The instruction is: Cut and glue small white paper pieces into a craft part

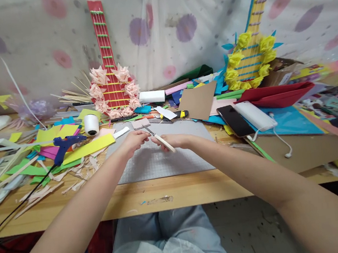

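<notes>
Worktop [129, 200] is cluttered along its back edge and toward both ends. Grey mat [162, 167] sits mid-worktop, its near edge a bit in from the worktop's front edge. Red model guitar [110, 84] with pale pink paper flowers stands upright at the back edge, left of centre; yellow model guitar [256, 57] with yellow flowers leans at the back edge, right of centre. Brown sheet [312, 152] lies toward the front right corner.

Blue glue gun [62, 148] is left of the mat among paper pieces, its black cable running to the front left corner. Phone [236, 121] lies face up right of the mat, white power bank [255, 116] just beside it, white cord trailing over the brown sheet.

Right hand [168, 142] is over the mat, clamped on the white-handled tool [164, 142]. Tool is tilted: handle toward the worktop's front edge, dark tip up and left, toward the back. Left hand [136, 142] is just beside the tip, fingertips together; can't tell if anything is pinched in them. Small pink piece [140, 123] is at the mat's back edge.
</notes>
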